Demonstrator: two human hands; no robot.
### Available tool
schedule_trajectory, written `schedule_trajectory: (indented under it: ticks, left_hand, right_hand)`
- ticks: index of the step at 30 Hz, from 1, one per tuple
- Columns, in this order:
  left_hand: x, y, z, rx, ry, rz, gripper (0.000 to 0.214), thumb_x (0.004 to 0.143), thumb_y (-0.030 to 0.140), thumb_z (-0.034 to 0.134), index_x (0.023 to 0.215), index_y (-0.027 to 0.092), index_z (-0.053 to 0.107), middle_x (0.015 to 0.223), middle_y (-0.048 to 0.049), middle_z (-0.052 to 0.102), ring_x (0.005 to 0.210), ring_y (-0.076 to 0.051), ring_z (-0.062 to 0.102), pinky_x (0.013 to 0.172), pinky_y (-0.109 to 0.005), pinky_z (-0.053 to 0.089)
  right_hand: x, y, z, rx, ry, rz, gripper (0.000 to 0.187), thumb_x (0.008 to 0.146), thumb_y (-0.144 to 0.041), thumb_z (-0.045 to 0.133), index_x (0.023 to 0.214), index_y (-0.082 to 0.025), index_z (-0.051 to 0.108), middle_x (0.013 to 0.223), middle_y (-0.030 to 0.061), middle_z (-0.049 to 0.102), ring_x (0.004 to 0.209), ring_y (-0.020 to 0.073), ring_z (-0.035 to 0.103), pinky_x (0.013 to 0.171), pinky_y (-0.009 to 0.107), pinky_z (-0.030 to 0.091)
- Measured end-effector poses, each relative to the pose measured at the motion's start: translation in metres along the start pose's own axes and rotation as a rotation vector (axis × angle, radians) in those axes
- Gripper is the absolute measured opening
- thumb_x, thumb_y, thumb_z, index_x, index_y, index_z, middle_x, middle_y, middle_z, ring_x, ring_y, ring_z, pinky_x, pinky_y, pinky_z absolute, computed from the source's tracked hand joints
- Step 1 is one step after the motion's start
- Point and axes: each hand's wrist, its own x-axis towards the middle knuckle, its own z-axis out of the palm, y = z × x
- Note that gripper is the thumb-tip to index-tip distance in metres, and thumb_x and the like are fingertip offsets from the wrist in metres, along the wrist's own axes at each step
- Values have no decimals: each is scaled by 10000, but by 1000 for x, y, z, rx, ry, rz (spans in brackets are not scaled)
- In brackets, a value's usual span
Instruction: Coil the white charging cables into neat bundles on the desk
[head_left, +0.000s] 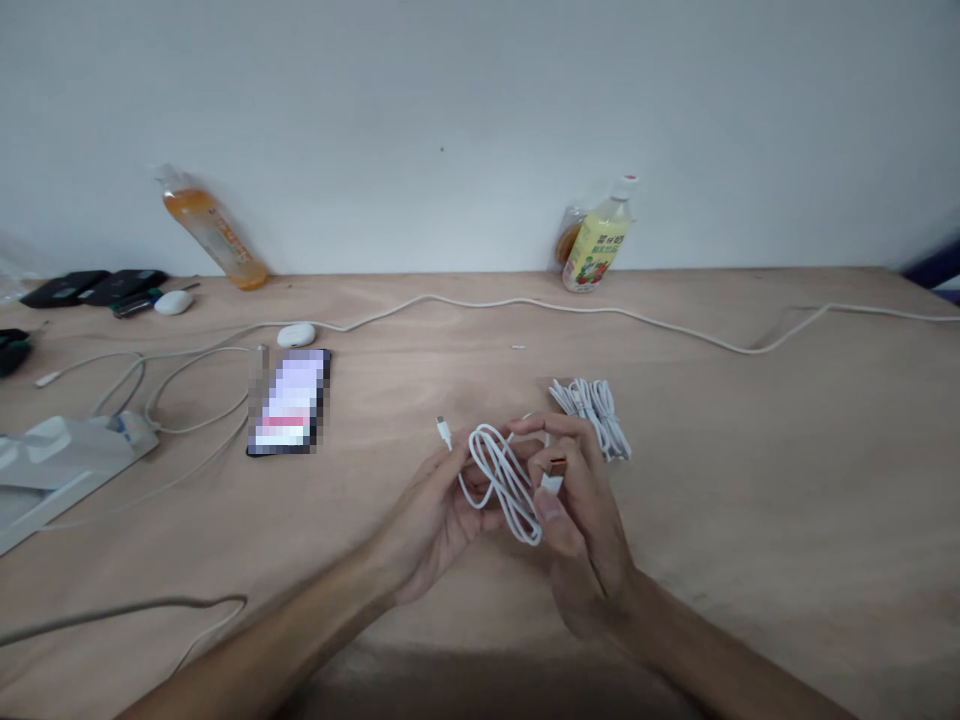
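Note:
A coiled white USB cable (501,484) sits between both my hands above the wooden table (750,450). My left hand (439,515) cups the loops from the left, fingers curled around them, and a small plug end (444,432) sticks up above it. My right hand (581,520) pinches the cable's USB-A plug (553,476) between thumb and fingers. Just behind my right hand lies a second bundled white cable (596,412) on the table.
A phone (289,402) with a lit screen lies to the left. A power strip (67,455) with white cords is at far left. Two drink bottles (214,232) (598,240) lean on the wall. A long white cord (600,310) crosses the back.

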Motion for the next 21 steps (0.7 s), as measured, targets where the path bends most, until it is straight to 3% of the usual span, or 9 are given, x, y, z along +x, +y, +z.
schedule_trajectory:
  ticks: [6, 13, 16, 19, 21]
  left_hand:
    - [1, 0, -2, -37, -25, 0, 368, 944, 481, 824, 1150, 177, 841, 1157, -132, 826, 1035, -260, 763, 872, -356, 640]
    - [2, 5, 2, -44, 66, 44, 378, 992, 399, 779, 1287, 162, 800, 1152, -140, 844, 1117, -284, 775, 1024, -396, 603]
    - [1, 6, 4, -41, 67, 46, 405, 997, 393, 771, 1323, 153, 787, 1180, -150, 839, 1129, -298, 781, 1057, -412, 583]
    - [1, 5, 4, -26, 85, 44, 401, 982, 378, 787, 1318, 160, 793, 1222, -148, 829, 1176, -313, 766, 1089, -424, 560]
    - [1, 5, 4, -19, 87, 56, 379, 975, 363, 792, 1298, 166, 803, 1230, -143, 826, 1211, -319, 749, 1104, -426, 544]
  right_hand:
    - [3, -2, 1, -102, 35, -46, 138, 1088, -262, 467, 1091, -287, 602, 1533, 80, 548, 1476, 316, 476, 1192, 525, 425]
    - [7, 2, 0, -220, 1, -25, 182, 1112, -292, 462, 1149, -247, 633, 1522, 148, 576, 1452, 314, 538, 1170, 556, 479]
    - [7, 4, 2, -118, 79, 81, 236, 1130, -341, 439, 1111, -250, 656, 1380, 131, 666, 1339, 300, 631, 1080, 516, 547]
    - [8, 3, 6, 88, 135, 255, 250, 1144, -381, 434, 1059, -256, 634, 1167, 86, 749, 1016, 243, 734, 850, 412, 608]
    - [9, 2, 7, 173, 150, 336, 256, 1140, -392, 447, 1001, -258, 615, 1029, 54, 766, 839, 212, 721, 747, 366, 596]
